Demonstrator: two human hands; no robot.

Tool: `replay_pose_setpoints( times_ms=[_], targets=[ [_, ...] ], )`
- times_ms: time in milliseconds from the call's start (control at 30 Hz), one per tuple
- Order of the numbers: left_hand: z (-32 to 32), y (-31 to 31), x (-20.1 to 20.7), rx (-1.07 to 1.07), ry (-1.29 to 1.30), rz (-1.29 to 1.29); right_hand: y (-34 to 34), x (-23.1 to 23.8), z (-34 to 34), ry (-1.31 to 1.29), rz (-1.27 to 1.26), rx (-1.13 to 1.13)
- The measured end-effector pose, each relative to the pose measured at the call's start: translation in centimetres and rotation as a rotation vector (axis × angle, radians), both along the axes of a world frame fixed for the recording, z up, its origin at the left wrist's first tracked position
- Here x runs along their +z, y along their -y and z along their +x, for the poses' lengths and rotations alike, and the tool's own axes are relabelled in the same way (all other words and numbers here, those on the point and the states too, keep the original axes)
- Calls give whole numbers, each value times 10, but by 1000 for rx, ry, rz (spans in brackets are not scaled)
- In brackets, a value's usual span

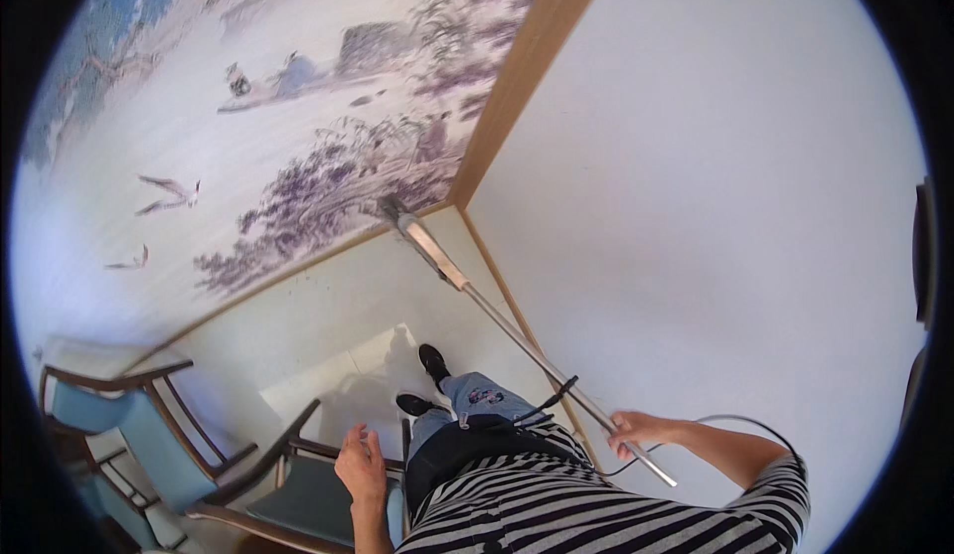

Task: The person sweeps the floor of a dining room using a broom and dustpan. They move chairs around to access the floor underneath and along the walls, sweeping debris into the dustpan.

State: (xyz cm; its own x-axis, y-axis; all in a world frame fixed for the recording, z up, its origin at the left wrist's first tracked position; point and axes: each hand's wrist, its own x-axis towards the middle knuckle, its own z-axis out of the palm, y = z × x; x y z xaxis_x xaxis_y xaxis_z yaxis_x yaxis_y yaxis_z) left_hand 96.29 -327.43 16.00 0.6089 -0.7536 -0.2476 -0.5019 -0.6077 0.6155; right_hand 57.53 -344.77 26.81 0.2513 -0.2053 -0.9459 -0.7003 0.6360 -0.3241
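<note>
Right hand (636,432) grips the metal pole (517,334) near its end; left hand (362,465) empty, loosely open. 2 hands would steady it; spare the mural (298,147).

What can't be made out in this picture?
All in the head view:
1. Far tip of the pole: blurred, exact shape unclear.
2. Dark object at right: cut off by the lens rim.
3. Nearest chair: partly behind the left forearm, also cut by the lower edge.
</note>
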Motion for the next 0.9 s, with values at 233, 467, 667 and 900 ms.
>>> replay_pose_setpoints(
  times_ms=[233, 467, 667, 900],
  targets=[
    [-2, -4, 1, -31, 81, -49, -34, -158, 7, -205, -890, -7],
    [-23, -8, -6, -118, 86, -37, -117, -112, -61, -434, -1163, -224],
    [-24, -13, -20, -183, 128, -31, -137, -74, -73, -227, -1085, -556],
    [-11, -20, -35, -94, 159, -27, 9, -140, -19, -2, -1081, -792]
  ],
)
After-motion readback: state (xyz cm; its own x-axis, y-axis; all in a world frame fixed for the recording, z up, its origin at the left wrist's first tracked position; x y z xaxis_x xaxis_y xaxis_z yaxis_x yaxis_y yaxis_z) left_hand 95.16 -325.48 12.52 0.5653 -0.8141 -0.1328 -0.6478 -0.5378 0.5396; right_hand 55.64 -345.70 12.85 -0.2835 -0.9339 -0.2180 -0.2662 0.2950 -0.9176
